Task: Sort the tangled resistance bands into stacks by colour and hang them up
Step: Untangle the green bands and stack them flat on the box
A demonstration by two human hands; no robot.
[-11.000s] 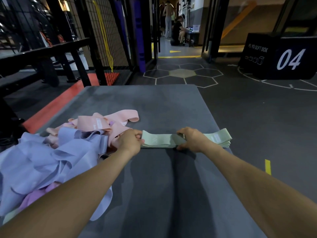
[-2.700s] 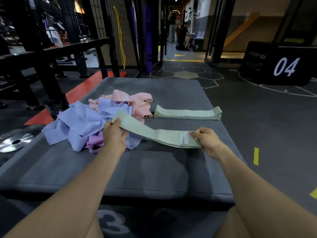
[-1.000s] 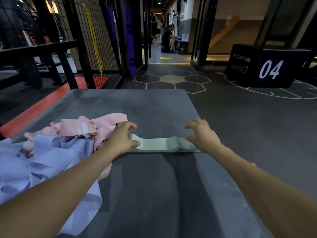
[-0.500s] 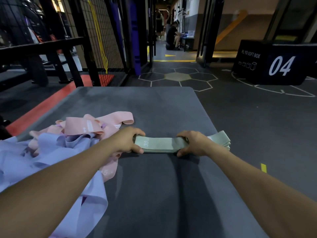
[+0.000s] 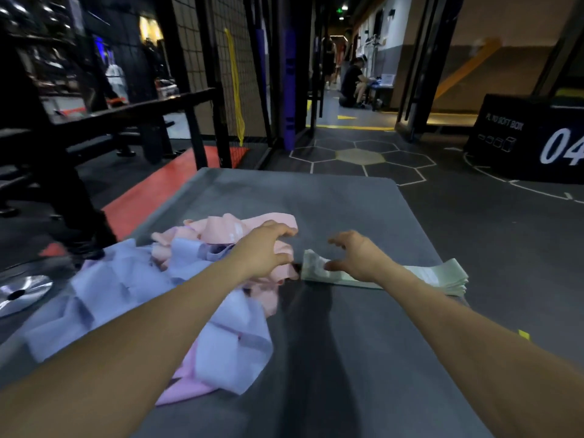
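Head view: the sorting step is in hand. The flat stack of pale green fabric bands (image 5: 388, 275) lies on the grey padded worktop (image 5: 331, 200). The right hand (image 5: 355, 259) hovers over it, grip spread. The left hand (image 5: 264, 251), grip also spread, reaches over the tangled pile of pink and lilac bands (image 5: 151, 298); next it should pinch 1 band free.
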